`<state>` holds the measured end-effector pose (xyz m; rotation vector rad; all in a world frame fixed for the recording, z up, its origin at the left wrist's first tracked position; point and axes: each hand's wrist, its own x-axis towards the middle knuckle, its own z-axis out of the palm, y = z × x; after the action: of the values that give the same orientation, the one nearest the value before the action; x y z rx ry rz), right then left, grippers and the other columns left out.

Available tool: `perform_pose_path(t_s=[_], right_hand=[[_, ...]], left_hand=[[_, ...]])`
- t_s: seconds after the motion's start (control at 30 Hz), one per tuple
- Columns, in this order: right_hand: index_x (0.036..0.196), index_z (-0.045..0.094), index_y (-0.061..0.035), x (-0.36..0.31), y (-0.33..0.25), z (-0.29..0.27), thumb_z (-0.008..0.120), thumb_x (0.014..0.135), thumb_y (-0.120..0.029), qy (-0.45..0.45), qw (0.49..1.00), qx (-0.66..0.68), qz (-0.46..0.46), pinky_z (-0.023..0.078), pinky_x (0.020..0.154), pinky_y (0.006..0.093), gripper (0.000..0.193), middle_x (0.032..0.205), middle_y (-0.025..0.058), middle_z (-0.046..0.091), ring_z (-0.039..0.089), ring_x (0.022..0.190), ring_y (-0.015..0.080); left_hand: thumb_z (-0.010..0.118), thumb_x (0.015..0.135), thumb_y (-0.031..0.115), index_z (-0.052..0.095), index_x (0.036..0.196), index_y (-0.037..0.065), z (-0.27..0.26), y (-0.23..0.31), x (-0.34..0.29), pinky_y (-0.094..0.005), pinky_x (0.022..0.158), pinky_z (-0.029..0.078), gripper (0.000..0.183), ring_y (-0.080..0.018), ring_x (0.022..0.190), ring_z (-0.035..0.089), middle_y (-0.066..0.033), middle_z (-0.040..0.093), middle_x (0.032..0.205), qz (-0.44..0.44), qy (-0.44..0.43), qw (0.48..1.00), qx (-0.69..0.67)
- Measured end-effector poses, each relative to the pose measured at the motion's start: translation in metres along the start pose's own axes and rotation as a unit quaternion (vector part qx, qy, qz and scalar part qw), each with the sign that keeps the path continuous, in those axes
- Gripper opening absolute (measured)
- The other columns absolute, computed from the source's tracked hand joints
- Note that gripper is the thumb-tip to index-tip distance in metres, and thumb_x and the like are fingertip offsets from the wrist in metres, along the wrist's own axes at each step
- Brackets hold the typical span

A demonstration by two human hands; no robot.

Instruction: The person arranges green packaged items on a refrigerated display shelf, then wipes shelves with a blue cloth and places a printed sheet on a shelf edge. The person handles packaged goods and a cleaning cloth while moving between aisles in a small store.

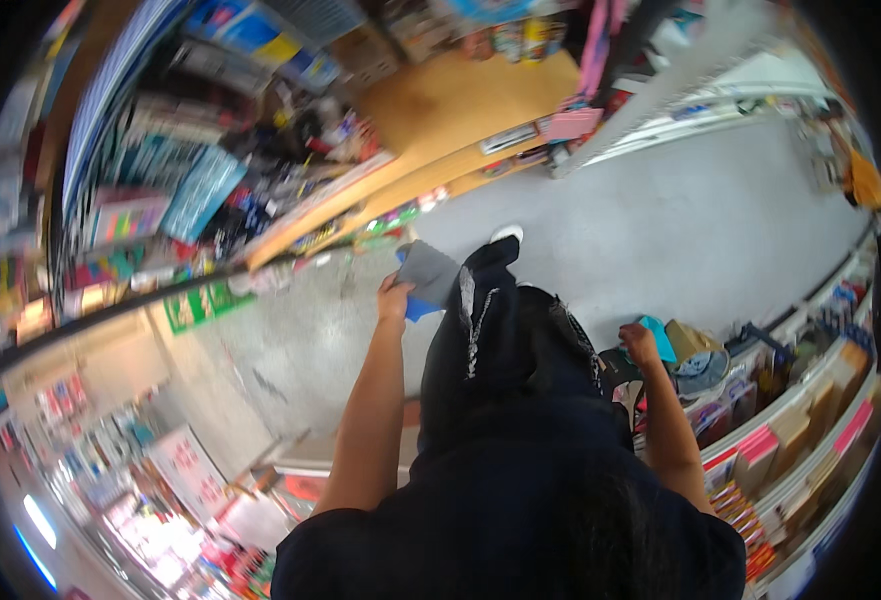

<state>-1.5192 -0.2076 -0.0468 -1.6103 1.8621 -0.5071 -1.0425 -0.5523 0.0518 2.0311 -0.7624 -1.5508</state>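
Only the head view here, and it's kinda blurry. The left hand (394,297) has a floppy grey-and-blue cloth (428,270) pinched at its near-left edge, fingers closed on it. It's out front, just left of the person's dark trousers (460,350). My guess is the edge pinch is so most of the cloth hangs free and doesn't bunch up in the fist.

The right hand (640,343) is curled, out to the side right by a turquoise thing (658,340). Can't tell if it's gripping that or just in front of it. A tan thing (692,337) and a round grey thing (702,372) sit just past it, at the end of a packed shelf (830,508), probably put there to be in easy reach.

Room-wise: the long edge of the wooden counter (450,105) runs across ahead of the left hand, so that's the one to watch going forward. The grey floor (695,215) opens up ahead and to the right, lots of space there. The right arm is tighter, with shelf goods close along its outer side, so I'd say swinging it outward risks knocking stuff.
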Motion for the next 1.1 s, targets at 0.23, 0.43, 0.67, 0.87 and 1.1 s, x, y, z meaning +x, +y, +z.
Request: perform_pose_path(t_s=[0.23, 0.43, 0.67, 0.87, 1.1], right_hand=[[0.083, 0.062, -0.0052, 0.073, -0.016, -0.015, 0.075, 0.059, -0.004, -0.11, 0.955, 0.161, 0.222, 0.054, 0.066, 0.0393, 0.027, 0.09, 0.0131, 0.066, 0.065, 0.087, 0.0316], [0.092, 0.067, -0.0052, 0.093, -0.069, -0.027, 0.069, 0.081, -0.017, -0.152, 0.902, 0.187, 0.359, 0.051, 0.054, 0.0337, 0.017, 0.081, 0.0061, 0.069, 0.067, 0.071, 0.0207], [0.075, 0.061, -0.0093, 0.086, -0.032, -0.002, 0.077, 0.059, -0.012, -0.163, 0.959, -0.218, -0.078, 0.051, 0.069, 0.0429, 0.023, 0.079, 0.0089, 0.064, 0.063, 0.083, 0.0316], [0.082, 0.064, -0.004, 0.071, -0.118, 0.04, 0.071, 0.071, -0.017, -0.038, 0.979, 0.019, 0.199, 0.052, 0.07, 0.0406, 0.019, 0.08, 0.0114, 0.066, 0.064, 0.079, 0.0282], [0.09, 0.069, -0.0002, -0.027, -0.242, 0.123, 0.064, 0.081, -0.025, 0.184, 0.781, 0.258, 0.538, 0.053, 0.07, 0.0358, 0.027, 0.079, 0.0149, 0.07, 0.067, 0.072, 0.0257]], left_hand=[[0.065, 0.081, 0.013, 0.06, 0.121, 0.004, -0.071, -0.06, -0.023, -0.038, 0.062, 0.054, 0.041, -0.0251, 0.077, 0.065, -0.0129, 0.067, 0.1, -0.095, 0.11, 0.972, -0.184], [0.058, 0.088, 0.021, 0.057, 0.12, 0.004, -0.109, -0.023, -0.01, -0.0437, 0.065, 0.055, 0.037, -0.0297, 0.085, 0.065, -0.0154, 0.064, 0.107, -0.15, 0.163, 0.915, -0.338], [0.048, 0.095, 0.03, 0.058, 0.117, 0.008, -0.16, 0.029, 0.098, -0.04, 0.066, 0.055, 0.033, -0.0273, 0.086, 0.066, -0.0098, 0.067, 0.103, -0.138, 0.023, 0.889, -0.436], [0.03, 0.095, 0.033, 0.064, 0.115, 0.0, -0.138, 0.117, 0.157, -0.0412, 0.078, 0.054, 0.052, -0.0333, 0.091, 0.066, -0.0207, 0.069, 0.108, -0.067, -0.087, 0.917, -0.384], [0.059, 0.085, 0.034, 0.068, 0.109, 0.003, -0.031, 0.156, 0.139, -0.0347, 0.069, 0.055, 0.041, -0.027, 0.084, 0.064, -0.0122, 0.068, 0.098, -0.235, -0.129, 0.906, -0.327]])
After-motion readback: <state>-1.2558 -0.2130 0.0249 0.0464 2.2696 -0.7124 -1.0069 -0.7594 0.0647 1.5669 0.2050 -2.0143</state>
